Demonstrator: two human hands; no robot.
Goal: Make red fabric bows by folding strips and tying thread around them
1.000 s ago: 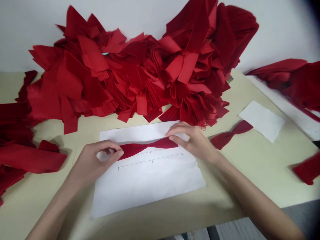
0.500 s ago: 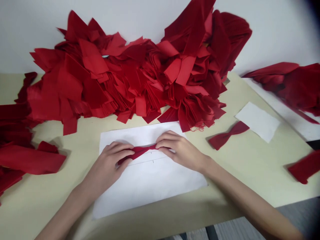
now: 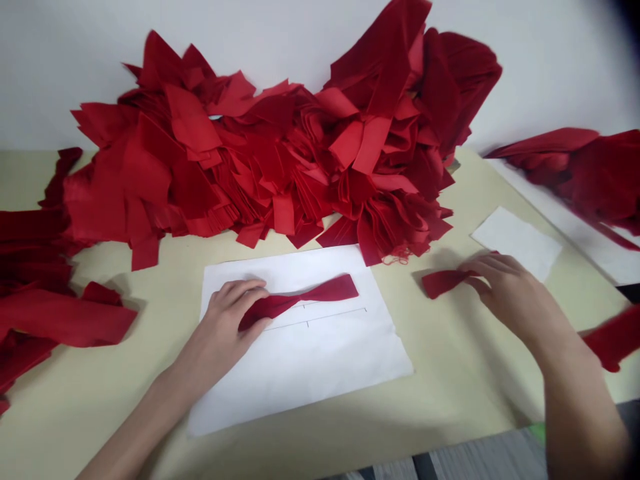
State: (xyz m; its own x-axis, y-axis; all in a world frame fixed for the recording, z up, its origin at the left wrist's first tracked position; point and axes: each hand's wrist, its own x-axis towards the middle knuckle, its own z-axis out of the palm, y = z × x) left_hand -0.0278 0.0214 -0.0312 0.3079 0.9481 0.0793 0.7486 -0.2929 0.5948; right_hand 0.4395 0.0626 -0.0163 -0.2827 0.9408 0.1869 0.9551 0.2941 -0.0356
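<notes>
On the white sheet (image 3: 320,373), a red bow-shaped strip (image 3: 330,290) lies slightly aslant, narrow at its middle, just above and partly over the ruled lines (image 3: 335,317). Left hand (image 3: 233,313) half curled about the strip's left end, fingers above, thumb below; whether it pinches or only steadies, cannot tell. Right end of strip free. Risk: a tug or twist from the left hand could swing that free end off the lines; the sheet, with no weight seen on it, might slide too.

To the right, on the table (image 3: 440,380), right hand (image 3: 515,297) nearly closed, fingertips and thumb apparently pinching a second strip (image 3: 440,283) at its waist. Lifting by one spot could crease the cloth or let the ends droop. Small white paper (image 3: 520,243) just beyond the fingers; a brush of the knuckles might shift it.

Farther out, the big red pile (image 3: 270,147) leans loosely close behind the sheet. Slippery-looking layers: a bump to the table could send pieces down onto the sheet.
</notes>
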